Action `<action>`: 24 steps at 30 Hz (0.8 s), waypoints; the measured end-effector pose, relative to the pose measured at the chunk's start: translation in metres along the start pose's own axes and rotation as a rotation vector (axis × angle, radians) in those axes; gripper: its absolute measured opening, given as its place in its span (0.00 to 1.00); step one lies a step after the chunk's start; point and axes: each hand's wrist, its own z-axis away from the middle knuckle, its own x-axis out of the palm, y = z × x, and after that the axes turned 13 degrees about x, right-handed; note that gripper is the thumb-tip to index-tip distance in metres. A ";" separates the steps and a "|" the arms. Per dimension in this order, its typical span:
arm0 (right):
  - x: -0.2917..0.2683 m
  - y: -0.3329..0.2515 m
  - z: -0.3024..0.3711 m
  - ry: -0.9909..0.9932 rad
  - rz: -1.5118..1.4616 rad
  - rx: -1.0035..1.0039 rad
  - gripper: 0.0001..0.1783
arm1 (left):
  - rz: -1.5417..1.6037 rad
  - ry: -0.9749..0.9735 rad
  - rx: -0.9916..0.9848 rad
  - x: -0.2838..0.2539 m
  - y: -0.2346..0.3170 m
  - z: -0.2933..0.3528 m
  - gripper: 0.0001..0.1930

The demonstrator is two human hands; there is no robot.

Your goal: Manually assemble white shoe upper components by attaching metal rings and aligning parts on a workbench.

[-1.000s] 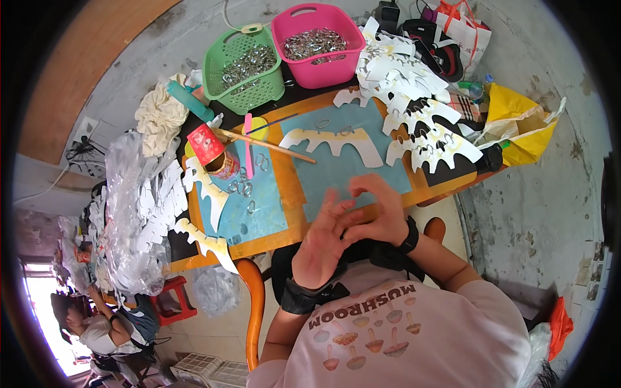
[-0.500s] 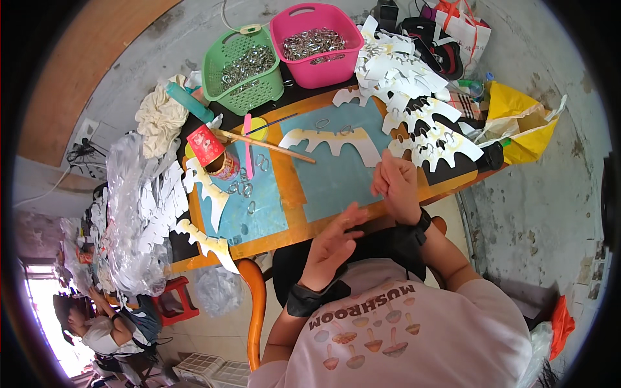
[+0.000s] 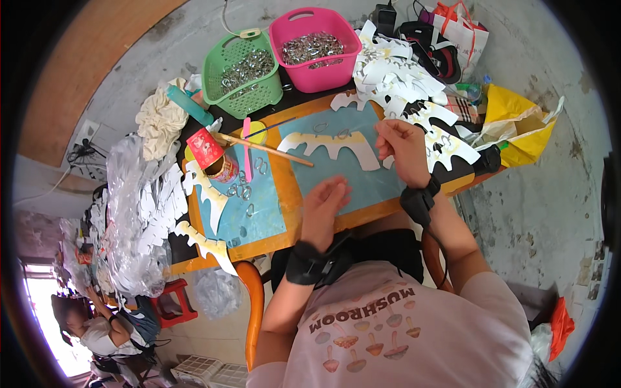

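My right hand (image 3: pixel 407 154) is raised above the right part of the table, its fingers curled in and the thumb against them. Whether anything small is in that pinch cannot be made out. Closer to my body, my left hand (image 3: pixel 322 208) hovers over the blue mat (image 3: pixel 304 194), fingers loosely bent, a little blurred and apparently holding nothing. Beyond the hands lies a curved white card strip with teeth and a yellowish edge (image 3: pixel 359 150). Metal rings (image 3: pixel 343 133) rest at its upper edge. A wooden stick (image 3: pixel 284 154) touches its left end.
A green basket (image 3: pixel 226 100) and a pink basket (image 3: pixel 320 81), both full of metal pieces, stand at the back. Piled card strips (image 3: pixel 394 71) are at back right. Left are a red cup (image 3: pixel 204 147), a tin (image 3: pixel 225 169), a pink stick (image 3: pixel 247 155) and plastic-wrapped card pieces (image 3: pixel 139 213).
Both hands have moved forward over the table, away from my body. The left hand's spread fingers have drawn in; the right hand stays curled. The card strip and rings lie as before.
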 end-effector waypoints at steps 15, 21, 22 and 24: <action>-0.010 0.026 -0.120 -0.318 1.126 -0.609 0.10 | 0.009 0.226 0.006 0.041 -0.060 -0.098 0.17; -0.002 0.015 -0.112 -0.503 1.181 -0.580 0.10 | -0.026 0.373 0.070 0.032 -0.064 -0.078 0.12; -0.004 0.009 -0.102 -0.545 1.151 -0.504 0.10 | -0.027 0.399 0.092 0.031 -0.063 -0.068 0.11; -0.002 0.004 -0.081 -0.629 1.048 -0.355 0.10 | -0.015 0.442 0.098 0.024 -0.059 -0.040 0.11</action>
